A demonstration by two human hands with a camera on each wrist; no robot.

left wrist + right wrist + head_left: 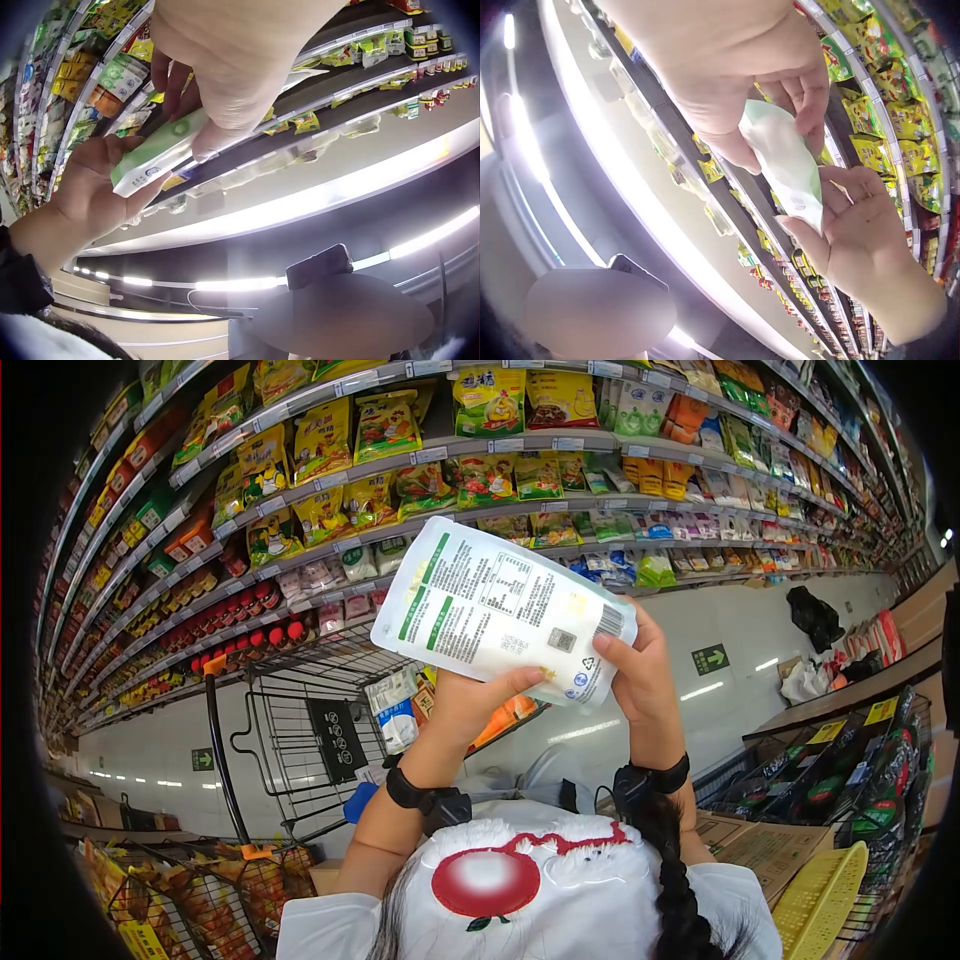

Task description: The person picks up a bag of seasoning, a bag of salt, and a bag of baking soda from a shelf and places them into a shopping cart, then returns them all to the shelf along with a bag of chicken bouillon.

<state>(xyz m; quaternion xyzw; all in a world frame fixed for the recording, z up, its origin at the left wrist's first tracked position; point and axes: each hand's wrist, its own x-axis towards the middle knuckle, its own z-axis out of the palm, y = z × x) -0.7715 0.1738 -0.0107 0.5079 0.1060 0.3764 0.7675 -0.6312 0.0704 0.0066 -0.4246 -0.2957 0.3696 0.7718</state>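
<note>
A white pouch (500, 610) with green headings and small print is held up, tilted, before the shelves in the head view. My left hand (465, 705) grips its lower edge, thumb across the printed face. At its right end my right hand (645, 670) pinches it near the barcode, thumb on top. In the left wrist view the pouch (161, 154) shows edge-on between left hand (225, 67) and right hand (90, 184). The right wrist view has the pouch (784, 154) between right hand (727, 75) and left hand (870, 232); fingers behind it are partly hidden.
Shelves (440, 455) of yellow and green packets curve across the back. A shopping cart (300, 740) with several packages stands at the left. Black crates (830, 760) and a yellow basket (825, 900) are at the right. Wire baskets of goods (190, 890) stand at lower left.
</note>
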